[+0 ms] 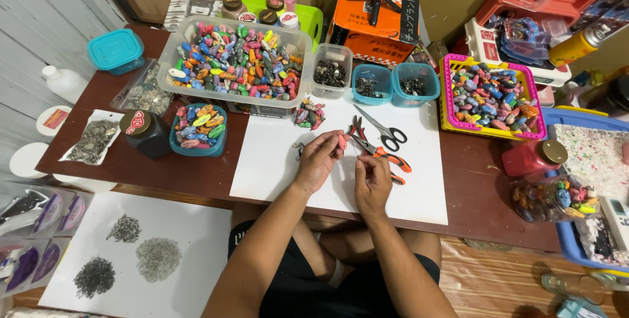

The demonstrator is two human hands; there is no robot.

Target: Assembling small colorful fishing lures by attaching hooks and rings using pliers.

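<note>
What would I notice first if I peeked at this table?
Probably the big clear tub heaped with colourful lures at the back left, and the pink basket of more on the right. In the middle, over white paper, the left hand pinches a small orange piece beside the right hand.

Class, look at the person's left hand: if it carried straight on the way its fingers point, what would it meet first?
Probably the pliers with orange handles, lying just beyond the left hand; depth is hard to judge.
</note>
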